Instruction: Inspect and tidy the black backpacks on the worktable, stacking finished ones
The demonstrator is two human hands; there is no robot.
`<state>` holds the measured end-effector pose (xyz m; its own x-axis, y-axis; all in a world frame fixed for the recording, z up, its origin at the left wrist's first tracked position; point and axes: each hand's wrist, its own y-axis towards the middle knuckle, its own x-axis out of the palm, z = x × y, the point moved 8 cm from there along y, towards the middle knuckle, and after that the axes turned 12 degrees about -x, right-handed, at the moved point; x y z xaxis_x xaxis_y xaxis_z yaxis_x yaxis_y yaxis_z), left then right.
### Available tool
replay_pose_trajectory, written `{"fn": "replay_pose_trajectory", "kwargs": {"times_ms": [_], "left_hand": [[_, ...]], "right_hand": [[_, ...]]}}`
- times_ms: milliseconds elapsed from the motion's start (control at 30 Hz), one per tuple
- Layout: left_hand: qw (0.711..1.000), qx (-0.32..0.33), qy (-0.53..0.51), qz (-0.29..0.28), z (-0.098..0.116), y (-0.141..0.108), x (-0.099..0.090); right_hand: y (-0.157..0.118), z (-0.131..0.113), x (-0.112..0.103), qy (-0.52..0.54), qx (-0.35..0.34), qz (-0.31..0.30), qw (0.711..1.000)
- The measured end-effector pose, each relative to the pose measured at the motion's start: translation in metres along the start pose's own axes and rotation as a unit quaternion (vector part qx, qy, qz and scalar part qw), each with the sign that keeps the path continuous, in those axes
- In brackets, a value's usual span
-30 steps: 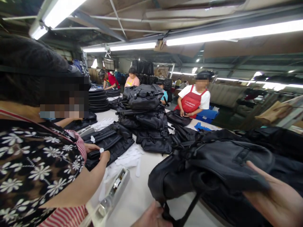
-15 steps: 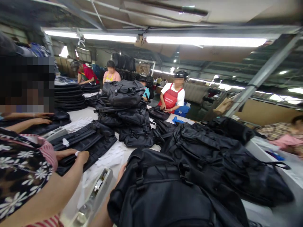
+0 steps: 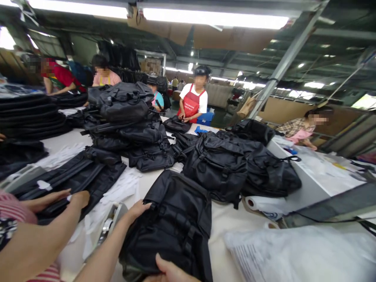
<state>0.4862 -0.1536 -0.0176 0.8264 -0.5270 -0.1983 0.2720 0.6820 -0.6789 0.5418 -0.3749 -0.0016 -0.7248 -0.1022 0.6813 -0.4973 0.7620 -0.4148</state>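
A black backpack (image 3: 176, 211) with buckled straps lies on the white table in front of me. My left hand (image 3: 140, 209) is closed on its upper left edge, near a strap, with the thumb on top. At the lower end of the bag, my right hand (image 3: 172, 270) grips it with the thumb raised over the fabric; its other fingers are mostly hidden. Just beyond lie more black backpacks (image 3: 217, 164), close to the far edge of mine. To the left of my forearm is a grey-white device with a metal part (image 3: 107, 227).
A tall pile of black bags (image 3: 123, 113) stands mid-table. At left, a co-worker's hands (image 3: 70, 197) work on a black strapped panel (image 3: 100, 172) beside white strips (image 3: 123, 186). At right are a plastic roll (image 3: 264, 204) and a filled clear bag (image 3: 293, 250). Other people work farther back.
My view has swung right and down. The backpack, raised and close before, now lies flatter on the table. My right hand has come into view, and the roll and plastic bag show.
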Motion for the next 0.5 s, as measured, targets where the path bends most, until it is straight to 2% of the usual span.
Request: {"fn": "replay_pose_trajectory", "kwargs": {"times_ms": [67,133,267,400,500], "left_hand": [[0.998,0.018,0.025,0.053,-0.010,-0.003,-0.006],[0.994,0.043,0.040,0.088,-0.016,-0.010,-0.006],[0.986,0.079,0.052,0.136,-0.025,-0.021,0.005],[0.977,0.097,0.049,0.183,-0.031,-0.022,0.014],[0.974,0.098,0.047,0.198,-0.037,-0.020,0.018]], "right_hand": [[0.015,0.027,-0.008,0.026,0.066,0.006,0.997],[0.021,0.042,-0.019,0.048,0.090,0.030,0.994],[0.019,0.040,-0.033,0.116,0.067,0.049,0.990],[0.013,0.041,-0.052,0.085,0.093,0.093,0.988],[0.009,0.044,-0.066,0.050,0.096,0.134,0.985]]}}
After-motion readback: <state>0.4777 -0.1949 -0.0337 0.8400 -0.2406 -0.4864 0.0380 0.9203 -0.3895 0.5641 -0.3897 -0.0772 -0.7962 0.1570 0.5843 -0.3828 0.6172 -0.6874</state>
